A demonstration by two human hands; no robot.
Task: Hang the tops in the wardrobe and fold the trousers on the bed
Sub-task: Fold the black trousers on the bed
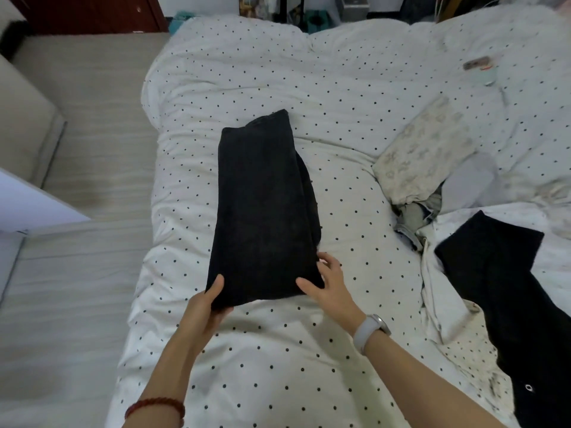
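Note:
Black trousers (262, 211), folded lengthwise into a long strip, lie on the white dotted duvet (340, 88) in the middle of the bed. My left hand (207, 307) grips their near left corner, thumb on top and fingers underneath. At the near right corner my right hand (327, 282) holds the fabric, thumb lying on top and fingers spread along the side edge. A watch sits on my right wrist and a red bead bracelet on my left.
To the right lie a cream patterned garment (426, 149), a pale grey garment (414, 217) and a black garment (509, 298) with a metal eyelet. A small remote (477, 63) rests far right. Pale floor (83, 149) lies left of the bed; a dark wooden door (92, 10) stands at the back.

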